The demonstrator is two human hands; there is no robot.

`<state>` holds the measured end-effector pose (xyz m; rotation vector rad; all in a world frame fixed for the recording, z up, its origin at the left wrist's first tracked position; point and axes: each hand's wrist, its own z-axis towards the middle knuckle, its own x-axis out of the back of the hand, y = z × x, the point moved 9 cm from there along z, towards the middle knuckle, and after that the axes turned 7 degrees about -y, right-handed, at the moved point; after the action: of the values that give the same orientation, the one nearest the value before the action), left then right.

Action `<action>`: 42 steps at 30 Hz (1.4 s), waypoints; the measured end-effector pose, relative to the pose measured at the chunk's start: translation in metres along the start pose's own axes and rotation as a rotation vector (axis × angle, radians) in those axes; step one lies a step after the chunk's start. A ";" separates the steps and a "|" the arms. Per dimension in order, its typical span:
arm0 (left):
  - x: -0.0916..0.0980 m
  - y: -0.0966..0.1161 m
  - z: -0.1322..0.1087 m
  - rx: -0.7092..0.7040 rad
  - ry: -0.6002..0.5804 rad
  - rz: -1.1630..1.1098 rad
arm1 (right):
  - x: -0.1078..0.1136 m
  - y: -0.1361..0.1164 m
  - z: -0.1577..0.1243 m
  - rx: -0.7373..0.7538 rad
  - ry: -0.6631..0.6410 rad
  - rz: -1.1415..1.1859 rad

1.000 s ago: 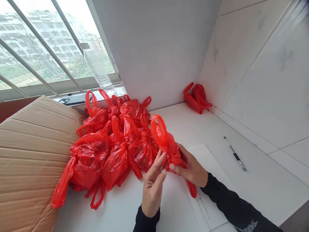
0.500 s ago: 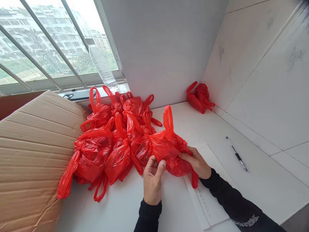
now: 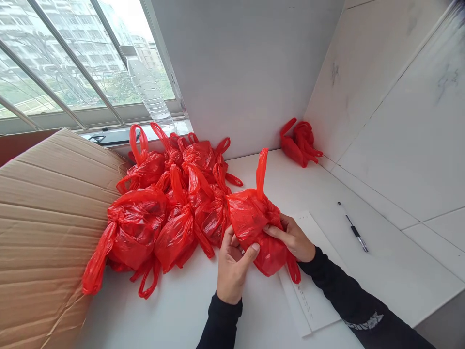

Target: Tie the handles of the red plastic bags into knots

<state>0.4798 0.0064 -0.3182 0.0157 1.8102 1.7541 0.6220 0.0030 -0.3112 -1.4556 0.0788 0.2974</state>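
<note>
A knotted red plastic bag (image 3: 250,215) is held between my two hands above the white table, one handle loop sticking up and another hanging at its lower right. My left hand (image 3: 234,266) grips its lower left side, thumb in front, some fingers hidden behind the plastic. On the right side, my right hand (image 3: 294,238) has its fingers closed on the bag near the knot. A pile of several tied red bags (image 3: 178,218) lies just left of the held one. What is inside the bags cannot be made out.
An open cardboard box (image 3: 47,218) stands at the left. A plastic bottle (image 3: 148,89) is on the window sill. Written paper (image 3: 319,295) lies under my right arm, with a pen (image 3: 356,233) further right. More red plastic bags (image 3: 300,143) sit in the back corner.
The held bag has turned a little and its lower part has swung down; its upright handle now looks narrower and leans right. My left thumb has shifted right along the bag.
</note>
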 end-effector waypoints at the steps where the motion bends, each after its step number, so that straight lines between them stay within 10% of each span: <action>1: 0.003 0.000 0.000 -0.008 0.030 -0.007 | -0.002 -0.002 0.000 -0.002 -0.022 -0.013; 8: 0.019 0.002 0.000 -0.044 0.160 -0.034 | -0.029 -0.022 -0.002 0.045 -0.244 -0.066; 17: 0.001 0.005 0.002 -0.024 0.000 -0.040 | -0.009 -0.014 -0.001 0.062 -0.084 -0.037; 35: 0.020 0.003 -0.001 -0.061 0.177 -0.110 | -0.021 -0.022 -0.001 0.062 -0.164 0.059; 42: -0.004 0.015 -0.001 -0.045 -0.026 -0.070 | -0.021 -0.028 0.000 0.089 -0.164 0.028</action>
<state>0.4771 0.0054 -0.3032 -0.0432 1.7315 1.7373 0.6083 -0.0029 -0.2796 -1.3376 -0.0196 0.4297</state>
